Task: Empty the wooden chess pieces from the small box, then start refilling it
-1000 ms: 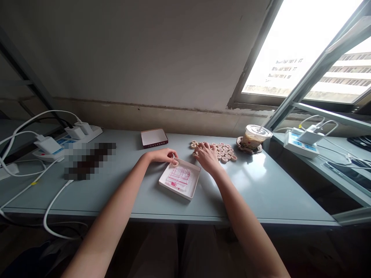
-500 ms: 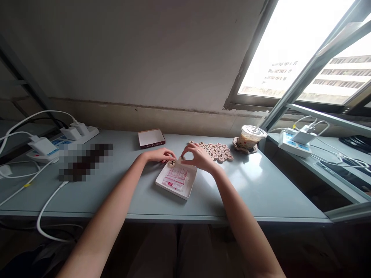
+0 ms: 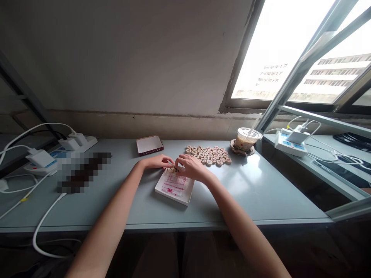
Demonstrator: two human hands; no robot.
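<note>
A shallow white box lies on the table, with a plastic bag printed in pink and red at its bottom. At its far-left corner my left hand has its fingers curled over the edge, close to a round Chinese chess piece lying inside. My right hand reaches over the far side, thumb and fingers closed on a second Chinese chess piece beside the first. Several more chess pieces are laid out in close rows behind my right hand.
A dark red box half with white inside stands near the wall. At the right is a lidded drink cup with a straw on a brown holder. Power strips with chargers and cables sit on the left and right.
My right hand has brought its chess piece down and left, beside the other piece in the box. The left hand stays at the box's corner. The view has tilted slightly up.
</note>
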